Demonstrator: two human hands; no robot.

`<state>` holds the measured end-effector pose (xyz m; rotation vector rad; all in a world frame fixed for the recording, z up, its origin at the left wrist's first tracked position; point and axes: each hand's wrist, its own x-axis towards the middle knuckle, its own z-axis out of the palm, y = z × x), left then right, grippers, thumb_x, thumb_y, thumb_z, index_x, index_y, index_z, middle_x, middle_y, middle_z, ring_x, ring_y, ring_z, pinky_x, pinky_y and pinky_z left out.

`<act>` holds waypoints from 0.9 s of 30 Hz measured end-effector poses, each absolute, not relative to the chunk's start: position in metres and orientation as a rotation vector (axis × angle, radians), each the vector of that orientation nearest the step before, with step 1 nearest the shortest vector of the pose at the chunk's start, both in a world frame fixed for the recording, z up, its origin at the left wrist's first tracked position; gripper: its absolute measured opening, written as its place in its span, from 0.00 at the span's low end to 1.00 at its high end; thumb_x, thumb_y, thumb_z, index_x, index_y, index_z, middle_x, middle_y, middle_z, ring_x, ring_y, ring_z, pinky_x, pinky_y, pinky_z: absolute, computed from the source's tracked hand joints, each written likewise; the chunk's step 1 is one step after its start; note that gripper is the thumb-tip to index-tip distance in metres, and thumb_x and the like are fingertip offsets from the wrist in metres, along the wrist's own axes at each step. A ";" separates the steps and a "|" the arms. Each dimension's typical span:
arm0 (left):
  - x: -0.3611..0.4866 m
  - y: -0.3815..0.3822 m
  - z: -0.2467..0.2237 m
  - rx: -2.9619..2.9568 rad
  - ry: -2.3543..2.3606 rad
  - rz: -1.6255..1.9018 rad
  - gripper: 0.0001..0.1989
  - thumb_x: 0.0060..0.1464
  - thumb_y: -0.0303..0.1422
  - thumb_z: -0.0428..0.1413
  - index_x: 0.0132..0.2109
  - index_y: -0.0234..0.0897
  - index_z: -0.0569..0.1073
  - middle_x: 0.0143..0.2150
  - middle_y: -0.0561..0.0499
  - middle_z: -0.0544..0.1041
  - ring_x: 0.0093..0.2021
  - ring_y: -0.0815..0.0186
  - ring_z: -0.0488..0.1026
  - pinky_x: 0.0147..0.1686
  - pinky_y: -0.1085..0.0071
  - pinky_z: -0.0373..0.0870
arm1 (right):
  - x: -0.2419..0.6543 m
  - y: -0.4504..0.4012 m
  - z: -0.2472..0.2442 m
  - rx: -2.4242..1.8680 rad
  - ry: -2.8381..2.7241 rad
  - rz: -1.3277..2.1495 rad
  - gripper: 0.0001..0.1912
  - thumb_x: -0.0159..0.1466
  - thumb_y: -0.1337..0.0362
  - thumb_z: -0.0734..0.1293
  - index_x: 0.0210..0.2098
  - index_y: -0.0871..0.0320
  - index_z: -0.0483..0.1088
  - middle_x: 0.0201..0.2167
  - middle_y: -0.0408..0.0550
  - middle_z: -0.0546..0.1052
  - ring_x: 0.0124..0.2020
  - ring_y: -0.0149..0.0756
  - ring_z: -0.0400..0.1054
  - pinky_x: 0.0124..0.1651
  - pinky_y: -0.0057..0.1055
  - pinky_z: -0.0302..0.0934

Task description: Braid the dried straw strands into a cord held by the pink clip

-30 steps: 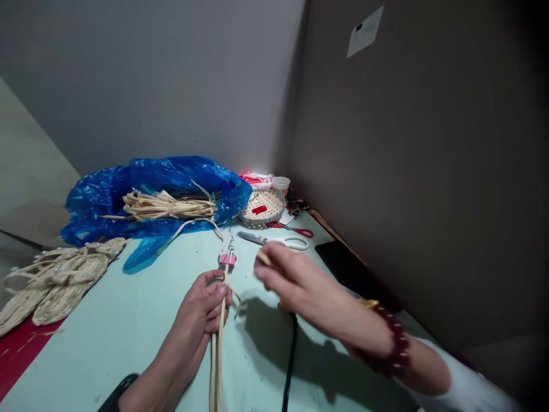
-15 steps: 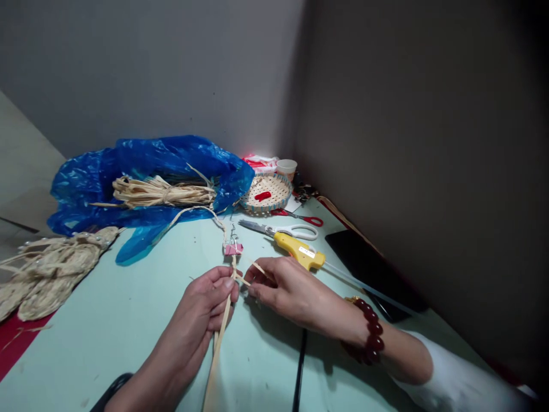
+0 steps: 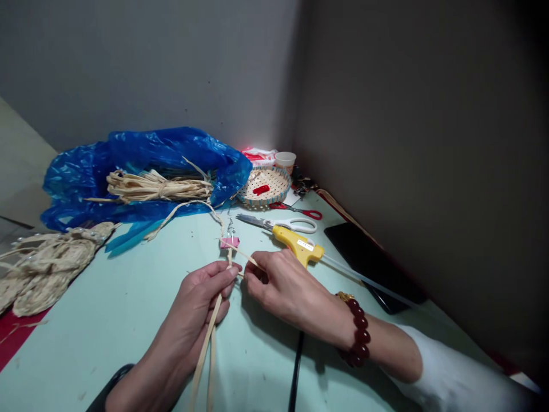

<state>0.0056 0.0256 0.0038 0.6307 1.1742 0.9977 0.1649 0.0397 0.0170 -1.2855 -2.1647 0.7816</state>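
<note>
Below a pink binder clip (image 3: 230, 242) on the pale green table, my left hand (image 3: 210, 297) pinches a short braid of raffia strands (image 3: 206, 349) between thumb and fingers. Two long strands hang from it toward the table's front edge. Just to the right, my right hand (image 3: 278, 280) is closed on a thin strand whose loose end sticks up toward the clip. The fingertips of both hands are close together. From the clip a braided cord (image 3: 171, 216) curves away to the back left.
Behind lies a blue plastic bag (image 3: 77, 177) with a raffia bundle (image 3: 158, 187). A woven basket (image 3: 274, 186), cup (image 3: 285, 160), white-handled scissors (image 3: 300, 225), yellow glue gun (image 3: 295, 243) and black tablet (image 3: 364, 257) stand right. Woven soles (image 3: 47, 272) lie left.
The view has shifted slightly. My right hand has turned a little and its strand now reaches up to the clip. The two hanging strands are more spread apart below my left hand.
</note>
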 end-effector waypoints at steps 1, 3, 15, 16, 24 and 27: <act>0.005 0.026 0.003 0.648 1.158 0.987 0.08 0.49 0.33 0.61 0.29 0.34 0.72 0.20 0.61 0.58 0.15 0.81 0.45 0.13 0.83 0.42 | 0.165 0.040 0.017 -1.281 -2.164 0.781 0.13 0.63 0.67 0.59 0.22 0.59 0.55 0.17 0.36 0.57 0.21 0.25 0.45 0.25 0.27 0.40; 0.003 0.026 0.001 0.693 1.132 0.965 0.08 0.50 0.34 0.61 0.31 0.34 0.72 0.21 0.61 0.58 0.16 0.81 0.45 0.14 0.83 0.41 | 0.165 0.040 0.017 -1.278 -2.167 0.780 0.14 0.64 0.67 0.58 0.22 0.58 0.53 0.18 0.36 0.56 0.21 0.25 0.46 0.26 0.28 0.41; 0.007 0.026 -0.001 0.741 1.192 0.977 0.10 0.49 0.36 0.60 0.29 0.36 0.69 0.20 0.62 0.57 0.16 0.80 0.44 0.16 0.80 0.38 | 0.164 0.042 0.022 -1.311 -2.216 0.790 0.13 0.65 0.65 0.58 0.24 0.58 0.55 0.18 0.36 0.57 0.21 0.26 0.46 0.26 0.28 0.40; 0.007 0.026 -0.001 0.756 1.208 0.971 0.10 0.49 0.36 0.61 0.30 0.36 0.69 0.20 0.62 0.58 0.16 0.79 0.45 0.16 0.80 0.39 | 0.164 0.042 0.022 -1.301 -2.217 0.791 0.13 0.64 0.65 0.59 0.24 0.58 0.56 0.18 0.36 0.57 0.21 0.25 0.46 0.26 0.28 0.40; 0.008 0.025 -0.006 0.860 1.240 0.949 0.11 0.48 0.36 0.60 0.27 0.37 0.66 0.19 0.61 0.61 0.18 0.77 0.52 0.18 0.79 0.49 | 0.161 0.041 0.015 -1.287 -2.195 0.700 0.16 0.64 0.67 0.59 0.22 0.58 0.51 0.17 0.35 0.52 0.21 0.25 0.41 0.25 0.29 0.37; 0.008 0.023 -0.005 0.868 1.242 0.946 0.12 0.48 0.36 0.60 0.26 0.37 0.65 0.19 0.61 0.60 0.18 0.77 0.52 0.17 0.79 0.48 | 0.162 0.040 0.014 -1.280 -2.193 0.707 0.16 0.65 0.66 0.58 0.22 0.58 0.50 0.17 0.35 0.52 0.21 0.25 0.41 0.26 0.29 0.38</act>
